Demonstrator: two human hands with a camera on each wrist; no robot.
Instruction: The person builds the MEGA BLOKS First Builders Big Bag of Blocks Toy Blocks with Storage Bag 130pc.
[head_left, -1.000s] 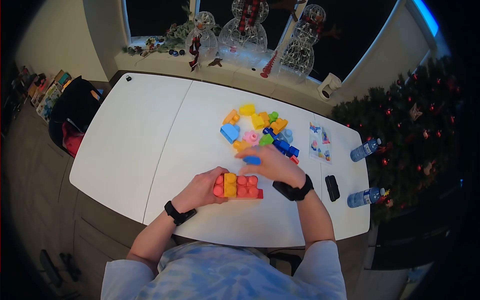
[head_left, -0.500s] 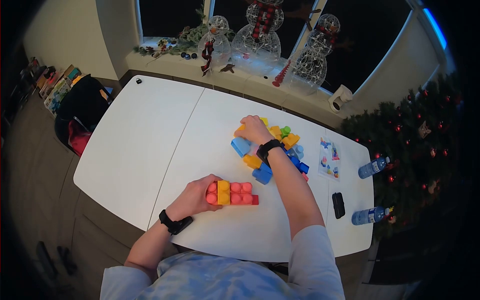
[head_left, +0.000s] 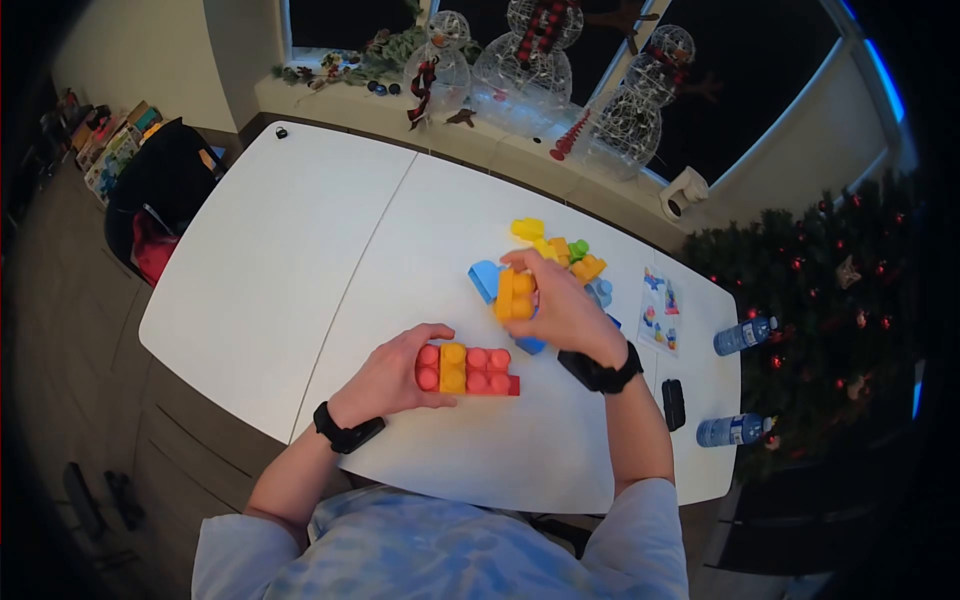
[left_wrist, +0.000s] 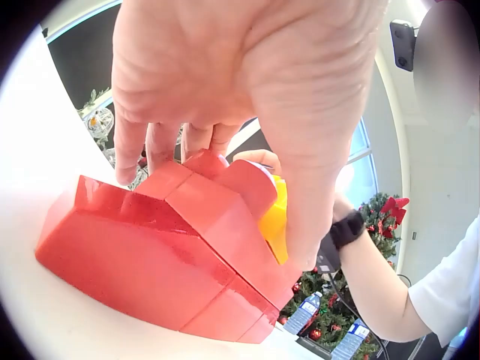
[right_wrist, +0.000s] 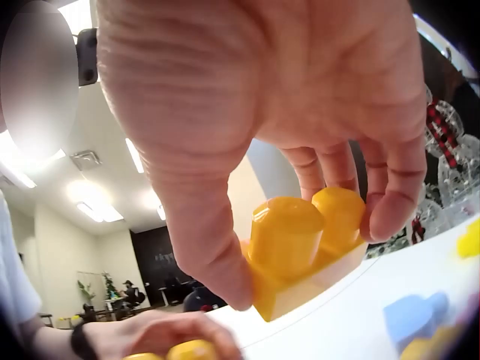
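On the near part of the table, my left hand [head_left: 385,382] grips the left end of a row of red toy building blocks [head_left: 488,382]. A yellow-orange block [head_left: 453,368] sits across that row between the red studs. The left wrist view shows the red blocks [left_wrist: 150,255] from the side, thumb and fingers around their end. My right hand [head_left: 572,312] pinches another yellow-orange block [right_wrist: 300,255] by its two ends, thumb on one and fingers on the other, its two studs showing. That hand is above and right of the red row, in front of the loose pile.
Several loose blocks, such as a light blue one [head_left: 484,281] and a yellow one [head_left: 527,229], lie beyond my right hand. To the right are a picture sheet [head_left: 660,310], a black case [head_left: 674,404] and two water bottles [head_left: 745,336]. Wire snowmen [head_left: 440,65] stand on the windowsill.
My right hand let go of a blue block by the pile, reached to the pile's far left, and came back toward me with a yellow-orange block. My left hand stays on the red blocks.
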